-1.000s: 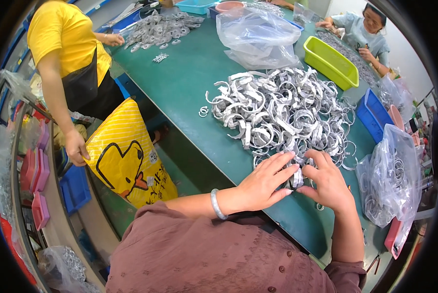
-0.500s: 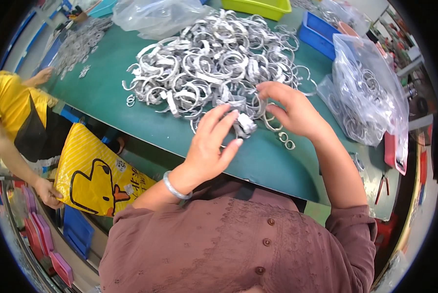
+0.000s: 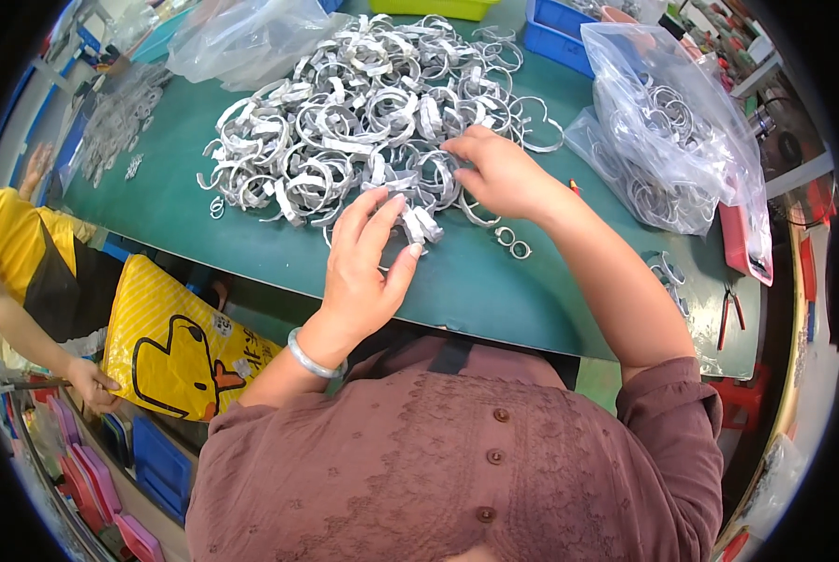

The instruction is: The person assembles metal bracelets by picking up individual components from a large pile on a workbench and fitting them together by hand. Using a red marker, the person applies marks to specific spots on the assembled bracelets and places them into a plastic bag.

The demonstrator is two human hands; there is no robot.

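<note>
A large heap of grey-white metal rings, many open like cuffs, lies on the green table. My left hand is at the heap's near edge, its fingers and thumb apart. Beside those fingertips sits a crumpled-looking grey-white ring piece. At the right front of the heap is my right hand, palm down. Its forefinger and thumb are bent toward the rings with a gap between them, and nothing shows held there; the other fingers are partly hidden. Two small joined rings lie just below it.
A clear bag of rings is at right, near a blue tray and red-handled pliers. Another clear bag lies behind the heap. At left a person in yellow holds a yellow duck-patterned bag.
The whole view has shifted, so the table and heap sit further left and higher. My right hand has moved in closer over the rings; my left hand stays by the near edge.
</note>
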